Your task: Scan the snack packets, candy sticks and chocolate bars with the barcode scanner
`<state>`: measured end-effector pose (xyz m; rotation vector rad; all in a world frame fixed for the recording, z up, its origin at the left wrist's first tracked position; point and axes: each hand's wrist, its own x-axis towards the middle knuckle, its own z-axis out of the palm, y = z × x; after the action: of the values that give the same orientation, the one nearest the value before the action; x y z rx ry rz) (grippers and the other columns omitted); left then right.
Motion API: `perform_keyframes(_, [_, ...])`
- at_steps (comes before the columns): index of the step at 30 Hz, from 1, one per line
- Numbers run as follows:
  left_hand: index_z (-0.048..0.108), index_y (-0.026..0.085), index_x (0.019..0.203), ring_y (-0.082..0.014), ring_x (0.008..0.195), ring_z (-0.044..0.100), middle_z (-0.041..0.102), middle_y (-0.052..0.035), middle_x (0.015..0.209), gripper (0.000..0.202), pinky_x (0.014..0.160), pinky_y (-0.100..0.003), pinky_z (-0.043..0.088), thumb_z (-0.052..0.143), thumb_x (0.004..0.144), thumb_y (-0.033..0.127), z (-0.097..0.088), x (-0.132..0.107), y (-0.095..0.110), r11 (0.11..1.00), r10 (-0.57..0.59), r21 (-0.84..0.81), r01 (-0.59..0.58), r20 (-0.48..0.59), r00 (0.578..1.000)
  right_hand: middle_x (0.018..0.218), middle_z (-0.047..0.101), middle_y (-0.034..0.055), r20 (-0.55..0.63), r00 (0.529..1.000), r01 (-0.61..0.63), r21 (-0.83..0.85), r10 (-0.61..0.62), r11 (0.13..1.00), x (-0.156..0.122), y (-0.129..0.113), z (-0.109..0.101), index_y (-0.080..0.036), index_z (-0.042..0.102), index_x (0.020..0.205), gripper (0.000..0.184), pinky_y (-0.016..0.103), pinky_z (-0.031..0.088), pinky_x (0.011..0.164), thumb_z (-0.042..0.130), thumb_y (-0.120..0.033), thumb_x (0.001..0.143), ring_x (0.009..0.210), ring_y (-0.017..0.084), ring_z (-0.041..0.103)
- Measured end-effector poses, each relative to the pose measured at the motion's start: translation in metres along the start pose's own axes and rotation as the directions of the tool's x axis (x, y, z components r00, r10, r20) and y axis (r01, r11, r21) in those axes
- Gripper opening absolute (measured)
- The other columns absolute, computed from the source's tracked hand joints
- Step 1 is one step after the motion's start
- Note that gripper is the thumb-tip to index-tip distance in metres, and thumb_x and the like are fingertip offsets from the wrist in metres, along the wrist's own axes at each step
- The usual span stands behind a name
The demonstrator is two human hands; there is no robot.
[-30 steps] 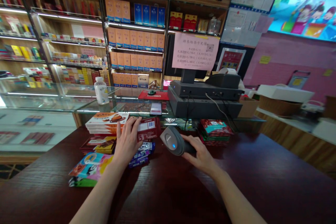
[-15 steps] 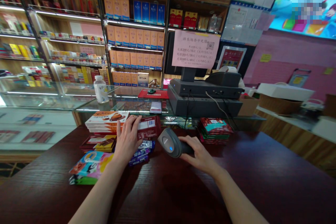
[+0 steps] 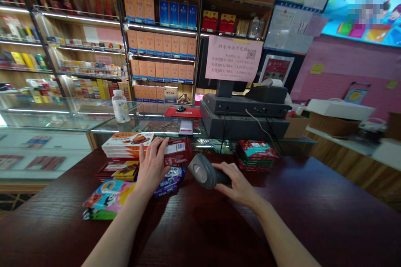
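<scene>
My right hand (image 3: 236, 185) is wrapped round the handle of a grey barcode scanner (image 3: 203, 172), held above the dark wooden table with its head toward the left. My left hand (image 3: 153, 164) grips the left end of a dark red packet (image 3: 178, 152) whose barcode label faces up; the thumb side is partly hidden. Around that hand lie a stack of white-and-orange boxes (image 3: 125, 144), a yellow packet (image 3: 125, 171), several purple-blue packets (image 3: 167, 185) and a colourful cartoon-printed bag (image 3: 108, 198). To the right of the scanner sits a pile of red and green packets (image 3: 257, 152).
Behind the table runs a glass counter (image 3: 147, 124) with a white bottle (image 3: 120, 106), a mouse (image 3: 181, 109) and a dark cash register (image 3: 244, 117). A cable hangs down its front. Shelves of boxes line the back wall; a cardboard box (image 3: 336, 123) stands at right.
The blue light on top of the scanner has gone out. Both hands and the dark red packet stay almost where they were.
</scene>
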<state>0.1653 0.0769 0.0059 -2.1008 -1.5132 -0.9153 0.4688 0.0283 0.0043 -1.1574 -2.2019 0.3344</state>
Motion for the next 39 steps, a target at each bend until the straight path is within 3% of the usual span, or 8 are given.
perform_keyframes(7, [0.029, 0.021, 0.151, -0.0323, 0.141, 0.039, 0.047, -0.0153, 0.145, 0.084, 0.121, -0.064, 0.009, 0.065, 0.076, 0.016, 0.001, 0.0, 0.0, 1.0, -0.001, -0.002, 0.001, -0.002, 1.0, 0.128, 0.065, 0.0063, 0.086, 0.996, -0.033, -0.049, 0.037, 0.998, 0.001, 0.002, 0.011, -0.028, 0.049, 0.143, 0.067, 0.039, 0.039, 0.099, 0.075, -0.03, 0.081, 0.11, 0.025, 0.056])
perform_keyframes(15, [0.029, 0.022, 0.151, -0.0327, 0.14, 0.041, 0.048, -0.0146, 0.144, 0.083, 0.121, -0.063, 0.01, 0.065, 0.076, 0.019, 0.001, 0.0, 0.002, 0.999, 0.001, -0.052, -0.003, -0.035, 0.999, 0.129, 0.064, 0.0068, 0.184, 0.983, 0.015, -0.073, -0.001, 0.997, 0.003, 0.006, 0.029, -0.028, 0.049, 0.143, 0.07, 0.04, 0.035, 0.102, 0.077, -0.036, 0.079, 0.113, 0.026, 0.057])
perform_keyframes(29, [0.03, 0.022, 0.151, -0.0313, 0.143, 0.037, 0.047, -0.0139, 0.145, 0.081, 0.123, -0.06, 0.009, 0.066, 0.079, 0.024, 0.001, 0.002, 0.006, 0.995, 0.033, -0.094, -0.039, -0.062, 0.998, 0.122, 0.065, 0.0076, 0.218, 0.975, 0.057, -0.109, -0.032, 0.992, 0.004, 0.004, 0.027, -0.026, 0.056, 0.136, 0.065, 0.043, 0.035, 0.104, 0.078, -0.044, 0.078, 0.114, 0.026, 0.057])
perform_keyframes(33, [0.029, 0.023, 0.151, -0.0311, 0.142, 0.039, 0.048, -0.0139, 0.143, 0.08, 0.123, -0.059, 0.011, 0.066, 0.08, 0.024, -0.001, 0.002, 0.01, 0.991, 0.07, -0.109, -0.078, -0.072, 0.995, 0.124, 0.065, 0.0078, 0.129, 0.991, 0.046, -0.019, -0.044, 0.999, 0.004, 0.005, 0.019, -0.027, 0.057, 0.136, 0.048, 0.045, 0.035, 0.106, 0.064, -0.042, 0.091, 0.117, 0.025, 0.055])
perform_keyframes(36, [0.028, 0.023, 0.152, -0.0316, 0.142, 0.04, 0.049, -0.0141, 0.142, 0.081, 0.123, -0.058, 0.012, 0.066, 0.081, 0.024, -0.003, 0.003, 0.016, 0.986, 0.104, -0.119, -0.114, -0.084, 0.991, 0.12, 0.069, 0.0073, -0.046, 0.998, -0.038, 0.108, 0.043, 0.993, 0.007, 0.007, 0.02, -0.027, 0.057, 0.136, 0.04, 0.044, 0.041, 0.102, 0.055, -0.038, 0.097, 0.112, 0.023, 0.06])
perform_keyframes(39, [0.025, 0.023, 0.153, -0.0324, 0.142, 0.039, 0.05, -0.0141, 0.142, 0.085, 0.123, -0.059, 0.012, 0.066, 0.079, 0.021, -0.005, 0.004, 0.023, 0.978, 0.153, -0.128, -0.164, -0.095, 0.984, 0.118, 0.071, 0.007, -0.203, 0.967, -0.095, 0.272, 0.154, 0.958, 0.013, 0.007, 0.026, -0.027, 0.057, 0.135, 0.041, 0.044, 0.046, 0.1, 0.054, -0.038, 0.096, 0.107, 0.022, 0.064])
